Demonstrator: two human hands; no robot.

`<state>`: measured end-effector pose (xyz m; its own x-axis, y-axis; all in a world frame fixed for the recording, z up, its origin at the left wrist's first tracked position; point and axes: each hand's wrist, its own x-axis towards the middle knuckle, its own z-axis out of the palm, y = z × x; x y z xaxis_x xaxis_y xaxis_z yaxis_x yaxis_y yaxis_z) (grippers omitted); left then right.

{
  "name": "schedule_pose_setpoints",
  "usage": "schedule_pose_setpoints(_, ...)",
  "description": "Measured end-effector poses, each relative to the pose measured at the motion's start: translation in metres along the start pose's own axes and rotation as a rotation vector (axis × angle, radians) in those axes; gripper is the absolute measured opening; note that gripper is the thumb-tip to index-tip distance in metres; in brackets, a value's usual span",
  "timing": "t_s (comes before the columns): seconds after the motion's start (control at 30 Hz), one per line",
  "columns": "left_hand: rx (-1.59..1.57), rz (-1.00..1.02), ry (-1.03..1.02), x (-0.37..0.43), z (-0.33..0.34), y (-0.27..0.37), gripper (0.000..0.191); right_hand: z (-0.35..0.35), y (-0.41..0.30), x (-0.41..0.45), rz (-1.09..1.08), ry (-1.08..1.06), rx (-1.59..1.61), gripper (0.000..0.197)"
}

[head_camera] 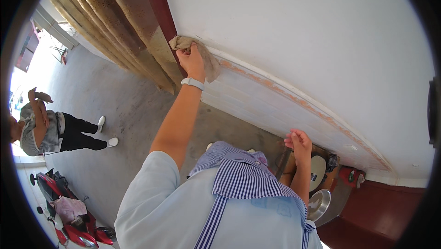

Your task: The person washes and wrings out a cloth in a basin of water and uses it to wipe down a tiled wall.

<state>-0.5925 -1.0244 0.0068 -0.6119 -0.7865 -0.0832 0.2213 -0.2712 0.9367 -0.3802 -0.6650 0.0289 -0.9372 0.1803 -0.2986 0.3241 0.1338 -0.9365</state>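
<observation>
A crumpled beige-brown cloth [211, 63] is gripped in my left hand [192, 61], which wears a pale band at the wrist. The cloth presses against the top ledge of the tiled lower wall, where it meets a dark red door frame [166, 18]. Part of the cloth hangs down over the tiles. My right hand [299, 144] is raised beside the tiled wall [255, 97], its fingers loosely bent and apart, holding nothing. An orange patterned border [289, 92] runs along the tiles just below the white ledge [275, 80].
Gold-brown curtains [113, 25] hang left of the frame. Another person [48, 128] stands on the concrete floor [131, 111] at left. A red motor scooter [72, 211] is parked lower left. Near my right side are a wooden table [287, 171] and a metal basin [324, 204].
</observation>
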Motion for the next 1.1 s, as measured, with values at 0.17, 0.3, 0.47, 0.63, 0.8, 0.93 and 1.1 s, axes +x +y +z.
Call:
schedule_pose_setpoints(0.17,0.01,0.045,0.069,-0.035,0.015,-0.003,0.03,-0.013,0.008,-0.009,0.007,0.035,0.024,0.019)
schedule_pose_setpoints(0.3,0.062,0.036,-0.14,-0.1,0.032,-0.018,0.028,-0.011,0.007,-0.002,0.012,-0.023,0.015,0.02)
schedule_pose_setpoints(0.47,0.04,-0.43,-0.6,-0.189,0.033,-0.026,0.028,0.002,0.002,0.018,0.007,-0.131,0.034,0.027)
schedule_pose_setpoints(0.63,-0.205,-0.532,-0.721,-0.24,0.015,-0.014,0.029,0.025,0.005,0.025,-0.186,-0.153,-0.006,0.045)
schedule_pose_setpoints(0.8,0.057,-0.438,-0.96,-0.245,-0.005,0.006,0.024,0.036,-0.002,0.035,-0.079,-0.201,0.159,0.036)
schedule_pose_setpoints(0.93,0.185,-0.288,-1.075,-0.229,-0.025,0.017,0.02,0.039,-0.008,0.039,0.057,-0.236,0.536,0.03)
schedule_pose_setpoints(1.1,0.339,-0.321,-1.126,-0.193,-0.042,0.01,0.019,0.019,-0.005,0.044,0.077,-0.142,0.706,0.034)
